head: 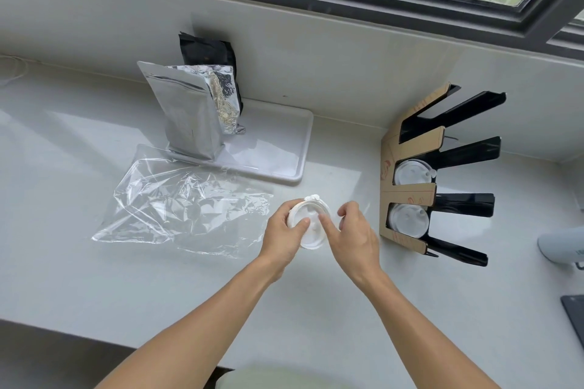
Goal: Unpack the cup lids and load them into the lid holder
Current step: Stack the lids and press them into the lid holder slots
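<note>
My left hand (284,230) grips the lid stack (308,224) above the counter; right hand (354,230) pinches at the top lid w/ fingertips, prob to separate it. Lid holder (407,196) close by on my right, so short reach.

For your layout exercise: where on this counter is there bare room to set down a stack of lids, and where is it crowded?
Free: the white counter in front of the clear plastic wrapper, and the strip between the white plastic tray and the cardboard-and-black lid holder. Crowded: the tray's left end, filled by the silver foil pouch, and mid-counter, where both hands grip the white lid stack.
</note>
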